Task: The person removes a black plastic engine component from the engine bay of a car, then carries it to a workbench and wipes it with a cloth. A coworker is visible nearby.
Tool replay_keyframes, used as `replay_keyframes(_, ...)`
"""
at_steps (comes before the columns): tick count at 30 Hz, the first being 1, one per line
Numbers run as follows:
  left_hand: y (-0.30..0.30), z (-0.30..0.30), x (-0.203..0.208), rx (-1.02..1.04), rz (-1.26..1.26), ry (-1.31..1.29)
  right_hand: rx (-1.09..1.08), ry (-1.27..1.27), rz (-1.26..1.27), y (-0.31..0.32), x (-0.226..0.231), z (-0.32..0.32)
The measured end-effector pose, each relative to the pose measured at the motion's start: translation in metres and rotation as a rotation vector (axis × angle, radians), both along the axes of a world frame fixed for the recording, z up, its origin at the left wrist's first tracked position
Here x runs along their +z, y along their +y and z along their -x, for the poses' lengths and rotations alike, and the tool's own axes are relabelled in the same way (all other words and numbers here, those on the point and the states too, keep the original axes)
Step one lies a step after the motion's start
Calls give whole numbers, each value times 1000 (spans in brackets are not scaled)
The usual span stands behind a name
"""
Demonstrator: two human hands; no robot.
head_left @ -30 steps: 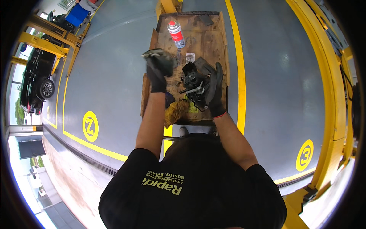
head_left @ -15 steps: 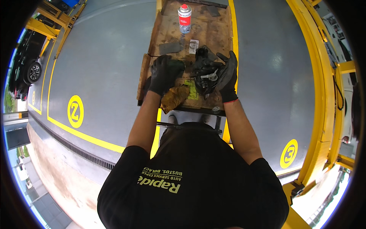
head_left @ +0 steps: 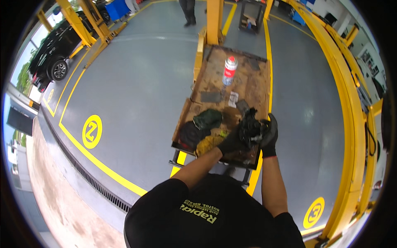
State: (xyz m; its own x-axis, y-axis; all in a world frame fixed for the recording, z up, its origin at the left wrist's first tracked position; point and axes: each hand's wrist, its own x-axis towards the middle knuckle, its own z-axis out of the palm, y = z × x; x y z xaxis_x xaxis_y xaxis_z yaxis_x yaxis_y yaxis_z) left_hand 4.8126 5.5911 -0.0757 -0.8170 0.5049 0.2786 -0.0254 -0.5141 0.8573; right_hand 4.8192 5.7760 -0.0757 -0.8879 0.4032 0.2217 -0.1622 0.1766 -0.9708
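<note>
Both my hands are gloved in black, at the near right corner of a wooden-topped cart (head_left: 197,89). Between them is a lumpy black part (head_left: 249,124) with a pale metal piece on its near side. My left hand (head_left: 232,142) grips its left side, the fingers partly lost against the dark part. Curled round its right side is my right hand (head_left: 270,135), one digit raised. The part's exact kind is unclear. To the left lie a dark green rag (head_left: 208,119), a black cloth (head_left: 192,134) and a yellow-brown cloth (head_left: 207,144).
A red-and-white spray can (head_left: 229,72) stands farther back on the cart. Flat dark pads (head_left: 211,96) and a small white label (head_left: 233,99) lie before it. A yellow lift post (head_left: 213,25) rises behind the cart; beyond stand another person (head_left: 188,10) and a dark trolley (head_left: 251,18).
My left hand has left the dark green rag and moved right onto the black part. The view has tilted up, showing more of the workshop beyond the cart.
</note>
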Motion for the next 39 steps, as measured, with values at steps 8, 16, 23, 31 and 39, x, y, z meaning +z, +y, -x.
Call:
replay_keyframes(8, -3, 4, -11, 85, 157, 81, 253, 39, 473, -16, 41, 6)
replay_keyframes(16, -27, -5, 63, 145, 47, 34, 445, -151, -404, -39, 150, 7)
replay_keyframes(23, -23, -8, 95, 774, 588, 423, 359, -258, -1237, -76, 214, 50)
replay_keyframes(31, -21, 34, 133, 754, 475, 487, 546, -314, -1198, -86, 281, 99)
replay_keyframes(39, -20, 57, 179, 857, 378, 471, 360, -318, -1376, -109, 345, 104)
